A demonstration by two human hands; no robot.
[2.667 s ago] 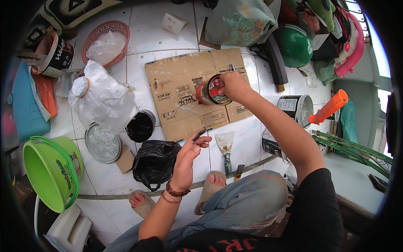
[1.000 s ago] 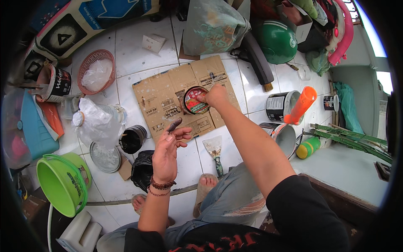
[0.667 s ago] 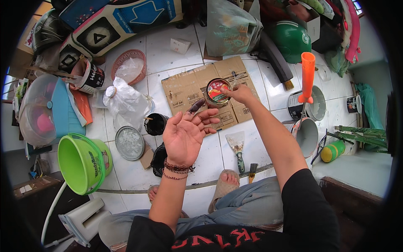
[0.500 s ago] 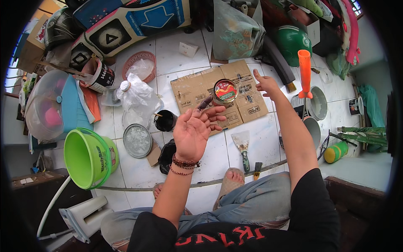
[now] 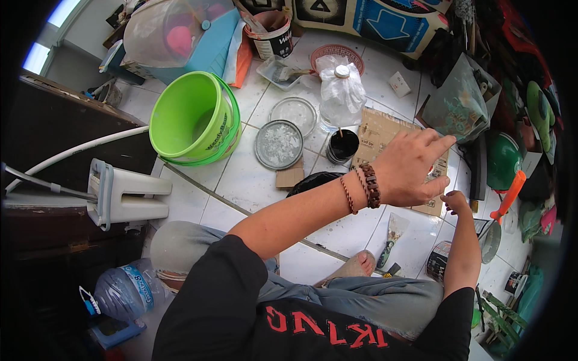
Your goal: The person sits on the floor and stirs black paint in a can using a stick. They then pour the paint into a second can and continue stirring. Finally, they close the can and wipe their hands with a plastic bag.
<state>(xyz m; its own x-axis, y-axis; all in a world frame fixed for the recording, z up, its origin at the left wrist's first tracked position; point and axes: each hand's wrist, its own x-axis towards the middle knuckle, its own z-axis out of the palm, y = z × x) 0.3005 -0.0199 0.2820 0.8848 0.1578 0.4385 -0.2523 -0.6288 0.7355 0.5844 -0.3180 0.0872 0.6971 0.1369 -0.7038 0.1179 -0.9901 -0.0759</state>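
My left hand (image 5: pixel 412 168) hangs over a flattened cardboard sheet (image 5: pixel 376 129), its back facing up and fingers spread, holding nothing visible. It hides most of the sheet and nearly all of the round tin on it. Just to its right, my right hand (image 5: pixel 459 203) has loosely bent fingers with the thumb apart; no object shows in it. A black pot of dark liquid (image 5: pixel 342 147) with a stick stands left of the cardboard. Below my hands, a putty knife (image 5: pixel 394 237) lies on the white tiles near a small brush (image 5: pixel 392 269).
A green bucket (image 5: pixel 189 114), grey lid (image 5: pixel 278 144) and plastic-wrapped bottle (image 5: pixel 342 96) stand to the left. A pink basket (image 5: pixel 337 55) sits farther back. At right are an orange handle (image 5: pixel 509 195), a green helmet (image 5: pixel 503 161) and a paint can (image 5: pixel 439 260).
The view has swung left. My left hand has turned from palm up to back up and reaches over the cardboard. My right hand has come in closer beside it, fingers more bent.
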